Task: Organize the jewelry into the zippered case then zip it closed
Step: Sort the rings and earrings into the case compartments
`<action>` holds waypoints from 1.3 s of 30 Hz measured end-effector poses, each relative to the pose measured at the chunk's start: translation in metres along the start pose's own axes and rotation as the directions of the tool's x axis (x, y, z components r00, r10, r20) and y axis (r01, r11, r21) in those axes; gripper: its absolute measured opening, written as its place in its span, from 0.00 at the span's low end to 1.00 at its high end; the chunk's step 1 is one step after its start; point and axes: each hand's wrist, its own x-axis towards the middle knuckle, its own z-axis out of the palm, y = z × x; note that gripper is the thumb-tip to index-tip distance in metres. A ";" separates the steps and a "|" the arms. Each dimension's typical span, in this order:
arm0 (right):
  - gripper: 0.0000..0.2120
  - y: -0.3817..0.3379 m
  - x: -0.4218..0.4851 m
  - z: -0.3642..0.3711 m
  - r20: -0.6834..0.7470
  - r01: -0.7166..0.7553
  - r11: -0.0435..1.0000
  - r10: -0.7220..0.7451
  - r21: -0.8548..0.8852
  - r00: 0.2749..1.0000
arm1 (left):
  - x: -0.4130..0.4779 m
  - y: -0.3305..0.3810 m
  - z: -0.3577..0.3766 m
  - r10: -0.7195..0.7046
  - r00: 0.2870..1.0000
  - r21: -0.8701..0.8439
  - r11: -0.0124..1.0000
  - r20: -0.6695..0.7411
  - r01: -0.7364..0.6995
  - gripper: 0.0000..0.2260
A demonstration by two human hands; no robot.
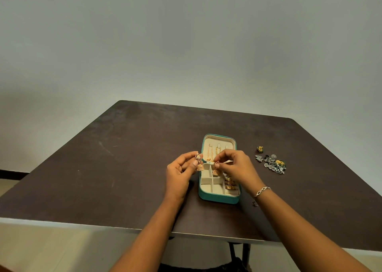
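A teal zippered case (217,198) lies open on the dark table (124,168), its cream lid tilted up at the back with gold chains hanging in it. Several gold rings (229,184) sit in the right slot of the tray; the cream compartments beside them look bare. My left hand (179,175) pinches a gold bell-shaped earring (199,162) just left of the case. My right hand (236,168) pinches a matching gold earring (216,170) over the tray's upper compartments.
A loose pile of silver and green-yellow jewelry (272,163) lies on the table to the right of the case, with one small green-yellow piece (260,149) a little behind it. A bracelet circles my right wrist. The table's front edge runs close to me.
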 end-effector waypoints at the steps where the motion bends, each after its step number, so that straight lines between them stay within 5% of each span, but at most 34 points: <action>1: 0.04 0.000 0.000 0.002 0.005 0.002 1.000 -0.002 -0.030 1.000 | 0.000 0.000 0.000 0.000 1.000 -0.004 1.000 0.002 0.000 0.10; 27: 0.04 0.005 0.012 0.012 -0.069 -0.061 0.967 0.045 -0.248 0.997 | 0.002 -0.001 -0.001 -0.041 0.999 -0.039 0.998 0.020 0.041 0.15; 39: 0.06 -0.023 -0.010 -0.011 0.005 0.048 0.989 -0.049 0.141 0.999 | -0.002 0.000 0.004 0.089 0.996 0.190 0.978 0.014 -0.090 0.12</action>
